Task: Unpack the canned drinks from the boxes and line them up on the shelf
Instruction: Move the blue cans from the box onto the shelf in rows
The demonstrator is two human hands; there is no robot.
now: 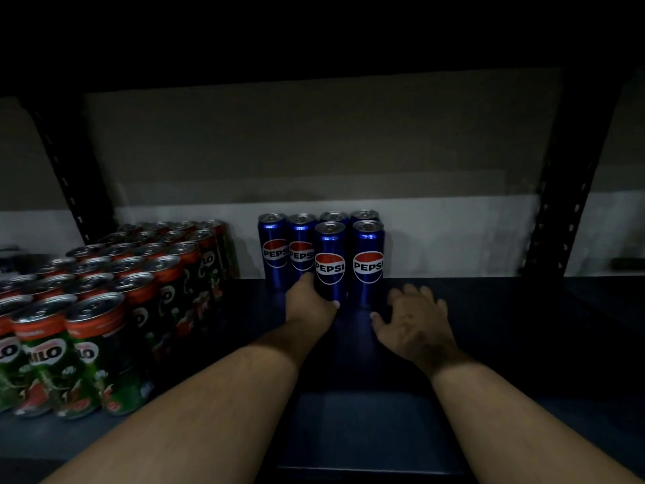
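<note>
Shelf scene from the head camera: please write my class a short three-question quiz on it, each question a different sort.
1. True or false: the right hand grips a can.
2. How many Pepsi cans stand on the shelf?
3. The Milo cans stand to which side of the Pepsi cans: A left, B right?

Key: 1 false, it is open and holds nothing; the left hand grips a Pepsi can. 2 six. 3 A.

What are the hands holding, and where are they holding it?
The left hand grips the lower body of a tall blue Pepsi can standing on the shelf. The right hand holds nothing.
</note>
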